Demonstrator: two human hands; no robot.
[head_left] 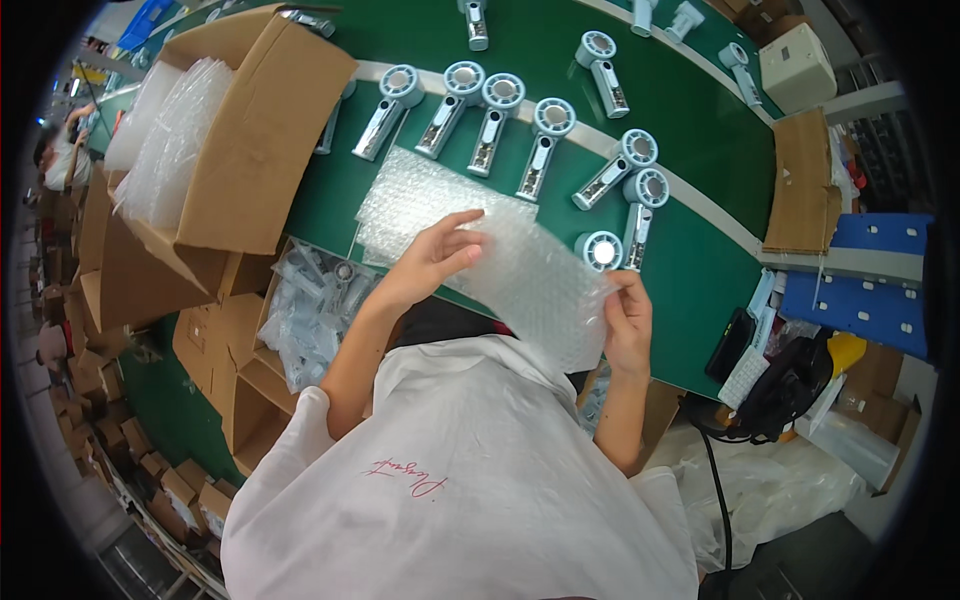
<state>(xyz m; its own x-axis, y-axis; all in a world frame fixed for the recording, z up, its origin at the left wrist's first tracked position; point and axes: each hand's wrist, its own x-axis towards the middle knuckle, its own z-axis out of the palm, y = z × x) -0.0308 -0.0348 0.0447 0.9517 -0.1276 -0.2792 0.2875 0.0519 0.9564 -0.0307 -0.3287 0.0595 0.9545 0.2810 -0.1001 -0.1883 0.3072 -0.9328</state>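
Note:
A clear bubble wrap bag (pixel 545 290) is stretched out in front of my body, over the table's near edge. At its left end, the fingers and thumb of my left hand (pixel 440 258) close on it. My right hand (pixel 628 322) pinches its right edge between thumb and fingers. Under and beyond my left hand, more bubble wrap (pixel 405 200) lies flat on the green table. Just beyond my right hand is a light-blue and silver handheld fan (pixel 602 250), its handle hidden. Another handheld fan (pixel 645 205) lies beside it.
Several similar fans (pixel 495 110) lie in a row along the pale strip. An open cardboard box (pixel 255 130) of bubble wrap stands at left, above a box of plastic-wrapped items (pixel 315 310). A black bag (pixel 795 385) and blue rack (pixel 850 300) are at right.

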